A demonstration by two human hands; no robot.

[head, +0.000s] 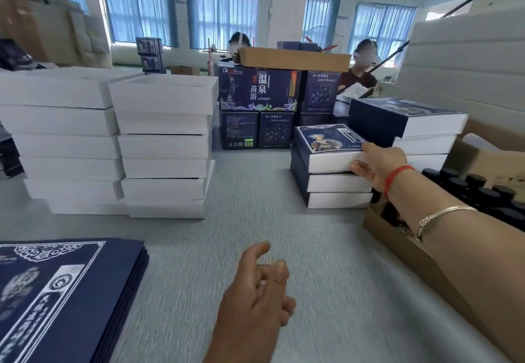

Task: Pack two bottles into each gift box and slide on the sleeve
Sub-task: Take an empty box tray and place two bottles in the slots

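Gift box (331, 149), sleeved in navy with a printed figure on its top, sits as the top item of a three-high stack on the grey surface (255, 220), right of centre. Your right hand (375, 168) reaches forward to it: thumb on the top edge at the near right corner, fingers pressed against the white end face, so the grip is closed on that box. Red string and a silver bangle on that forearm. Your left hand (258, 286) hovers low over the surface near the centre, fingers loosely curled, holding nothing, touching nothing. Flat navy sleeves (71, 291) lie in a pile at lower left, printed side up. Two tall stacks of white boxes (162, 146) stand at far left and centre-left, side by side. A second, taller stack of sleeved boxes (406, 124) stands just behind and right of the one you hold. Cardboard carton (397, 237) at right edge holds dark bottles with black caps (483, 192), upright, partly hidden by your forearm. Navy printed cartons (258, 89) are stacked at the far side of the surface. Frame is motion-blurred near the bottom.
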